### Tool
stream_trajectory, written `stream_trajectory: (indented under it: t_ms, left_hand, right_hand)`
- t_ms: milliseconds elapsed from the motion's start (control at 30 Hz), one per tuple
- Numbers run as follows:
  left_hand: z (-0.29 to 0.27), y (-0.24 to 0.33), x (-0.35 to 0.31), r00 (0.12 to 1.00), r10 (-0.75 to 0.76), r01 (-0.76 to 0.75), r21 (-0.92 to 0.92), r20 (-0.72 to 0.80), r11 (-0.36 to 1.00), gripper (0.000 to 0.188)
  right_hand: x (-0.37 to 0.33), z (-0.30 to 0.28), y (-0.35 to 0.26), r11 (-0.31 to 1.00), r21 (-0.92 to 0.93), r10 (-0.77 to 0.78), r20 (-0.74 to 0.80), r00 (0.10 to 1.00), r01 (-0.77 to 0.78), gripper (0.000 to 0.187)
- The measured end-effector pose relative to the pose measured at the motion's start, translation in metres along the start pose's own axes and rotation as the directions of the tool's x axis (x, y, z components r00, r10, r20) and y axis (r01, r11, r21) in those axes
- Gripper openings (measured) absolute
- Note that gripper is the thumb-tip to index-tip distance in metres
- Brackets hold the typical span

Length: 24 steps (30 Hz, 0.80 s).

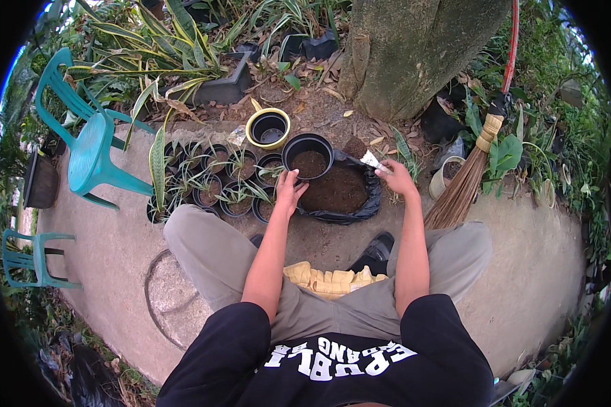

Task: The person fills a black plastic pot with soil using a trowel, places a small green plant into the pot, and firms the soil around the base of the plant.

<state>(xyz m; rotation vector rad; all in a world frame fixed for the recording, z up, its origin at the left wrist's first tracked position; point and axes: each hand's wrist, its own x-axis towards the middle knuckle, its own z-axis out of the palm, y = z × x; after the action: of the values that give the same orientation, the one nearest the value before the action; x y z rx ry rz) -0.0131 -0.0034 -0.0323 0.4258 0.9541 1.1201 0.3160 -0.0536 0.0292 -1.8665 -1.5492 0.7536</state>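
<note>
Presently, head view: black plastic pot [308, 142] bearing soil [310, 164], at left edge of soil-filled black bag [374, 193]; left hand [289, 195] pinching its wall, right hand [397, 178] pinching small white-ended implement [370, 159]. Likely hazard: one-sided grip tips pot, spilling soil.

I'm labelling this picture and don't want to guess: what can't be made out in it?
All in the head view:
Pale object at the right hand: too small, and partly covered by that hand, to tell its kind.
Soil in the black bag: one part hidden by the black pot in the left hand.
Left shoe: mostly hidden by the trouser leg and left forearm.
Red broom handle: top end cut off by the upper edge.
</note>
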Motion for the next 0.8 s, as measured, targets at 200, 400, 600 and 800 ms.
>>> stream_trajectory:
  t_ms: [200,400,600,800]
  left_hand:
    - [0.01,-0.013,-0.005,0.992,-0.08,0.074,0.07,0.094,0.995,0.056]
    - [0.003,-0.008,0.0,0.991,-0.073,0.071,0.019,0.109,0.997,0.053]
    - [0.006,-0.012,-0.006,0.982,-0.102,0.107,-0.02,0.158,0.994,0.03]
    - [0.007,-0.011,-0.009,0.971,-0.061,0.068,-0.023,0.233,0.997,0.032]
  right_hand:
    - [-0.005,-0.019,-0.038,0.999,0.005,-0.036,-0.033,0.999,0.036,0.041]
    - [-0.002,0.005,-0.056,0.998,0.019,-0.055,-0.074,0.996,0.056,0.038]
    - [-0.01,0.016,-0.088,1.0,-0.018,-0.017,-0.079,0.997,0.015,0.039]
    - [-0.013,0.019,-0.097,1.0,-0.007,-0.022,-0.113,0.993,0.021,0.036]
